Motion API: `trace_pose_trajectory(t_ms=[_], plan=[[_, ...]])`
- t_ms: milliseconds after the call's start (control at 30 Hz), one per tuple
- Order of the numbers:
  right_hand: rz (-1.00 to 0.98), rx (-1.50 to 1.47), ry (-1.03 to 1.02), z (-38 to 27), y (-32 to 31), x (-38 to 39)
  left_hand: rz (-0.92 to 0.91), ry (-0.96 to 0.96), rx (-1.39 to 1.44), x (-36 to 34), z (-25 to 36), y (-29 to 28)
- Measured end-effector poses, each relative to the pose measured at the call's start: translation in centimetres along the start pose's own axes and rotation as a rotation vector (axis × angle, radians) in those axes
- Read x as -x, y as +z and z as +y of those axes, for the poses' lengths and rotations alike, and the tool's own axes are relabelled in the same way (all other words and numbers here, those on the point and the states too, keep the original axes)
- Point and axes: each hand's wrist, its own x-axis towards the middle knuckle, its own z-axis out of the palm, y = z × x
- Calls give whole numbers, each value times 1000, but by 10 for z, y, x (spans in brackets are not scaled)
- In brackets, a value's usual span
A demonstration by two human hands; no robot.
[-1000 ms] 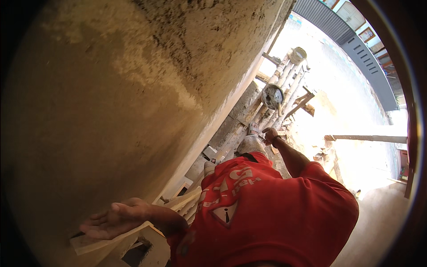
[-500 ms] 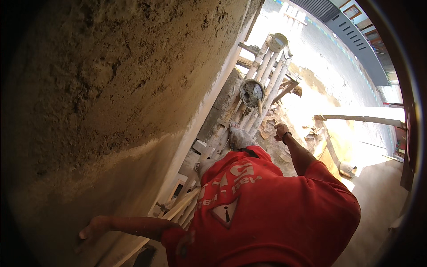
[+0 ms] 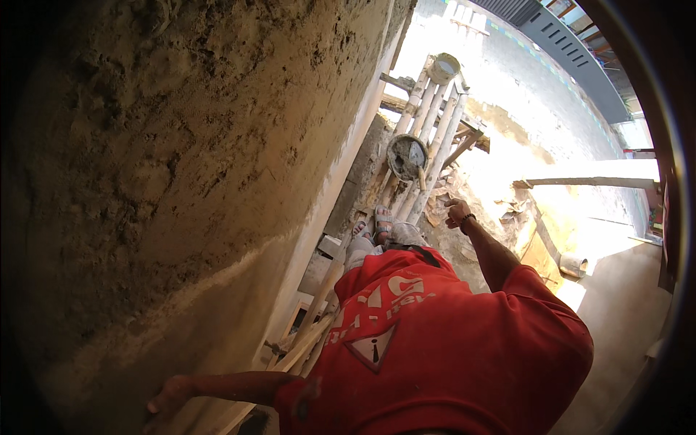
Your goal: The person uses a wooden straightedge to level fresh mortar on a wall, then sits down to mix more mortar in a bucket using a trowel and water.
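My left hand (image 3: 171, 397) is low at the left, against or close to the rough plastered wall (image 3: 217, 145). Its fingers lie in dark shadow, and whether they hold anything cannot be made out. Out to the right, away from the wall, my right hand (image 3: 457, 212) hangs in the air with its fingers curled in and nothing visible in them. A dark band circles that wrist. Beyond my feet, a round bucket of grey mortar (image 3: 403, 154) rests on bamboo poles (image 3: 439, 134). A trowel's wooden handle (image 3: 422, 178) sticks out over its rim.
A second bucket (image 3: 444, 67) stands farther along the poles. My sandalled feet (image 3: 383, 221) are on the narrow platform close to the wall. Broken rubble (image 3: 442, 192) lies below on the right, with a pipe end (image 3: 574, 265) beyond it. A wooden beam (image 3: 587, 183) juts in from the right.
My left hand has shifted a little right and down along the wall. My view has tilted slightly, so both sandalled feet now show. The right hand stays about where it was.
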Motion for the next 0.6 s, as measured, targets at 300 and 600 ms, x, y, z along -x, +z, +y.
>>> trace_pose_trajectory(t_ms=[300, 600], plan=[[32, -15, 141, 46, 16, 30, -4, 0, 16, -6, -4, 1], [29, -141, -39, 15, 20, 33, 41, -21, -21, -5, 13, -3]])
